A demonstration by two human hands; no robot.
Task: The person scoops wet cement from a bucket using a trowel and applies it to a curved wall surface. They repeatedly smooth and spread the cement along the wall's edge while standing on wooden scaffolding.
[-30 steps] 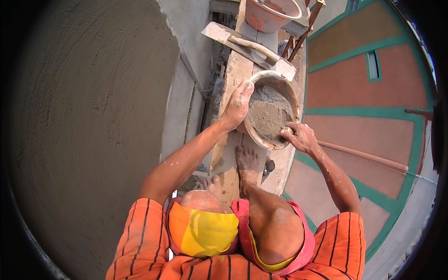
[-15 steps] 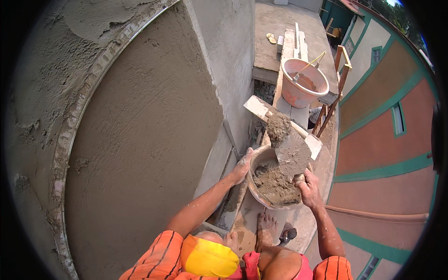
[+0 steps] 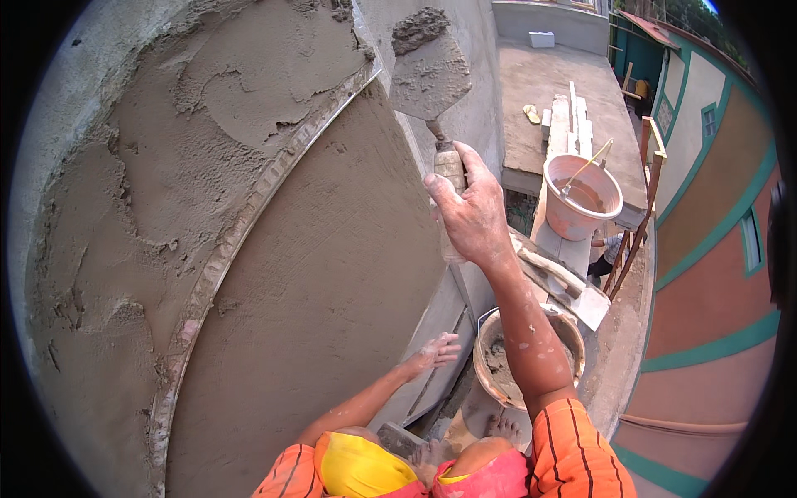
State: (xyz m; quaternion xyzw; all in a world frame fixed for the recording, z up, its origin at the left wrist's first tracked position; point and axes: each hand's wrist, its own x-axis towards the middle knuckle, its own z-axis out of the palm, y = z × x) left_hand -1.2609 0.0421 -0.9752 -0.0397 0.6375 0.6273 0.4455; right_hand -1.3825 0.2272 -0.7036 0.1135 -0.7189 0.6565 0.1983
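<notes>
Raised in front of the wall, my right hand (image 3: 475,212) is wrapped round the handle of a trowel (image 3: 430,79). A lump of wet mortar (image 3: 419,31) sits at the far end of its blade. My left hand (image 3: 433,353) is low by the wall's lower edge, fingers spread, with nothing in it. To its right stands a bucket (image 3: 482,365) partly filled with mortar, half hidden by my right forearm. Fresh plaster (image 3: 332,224) covers the wall, and a long straight strip (image 3: 249,203) with mortar on it crosses the plaster.
A float with a wooden handle (image 3: 593,307) lies beyond the mortar bucket. Further along the narrow planks (image 3: 573,249) stands a pinkish bucket (image 3: 573,217) of murky water. Wooden posts (image 3: 639,216) rise at the right, with a person partly visible below. My bare feet are beside the mortar bucket.
My right hand has lifted the mortar-loaded trowel from over the bucket up and left toward the wall. My left hand has let go of the bucket's rim.
</notes>
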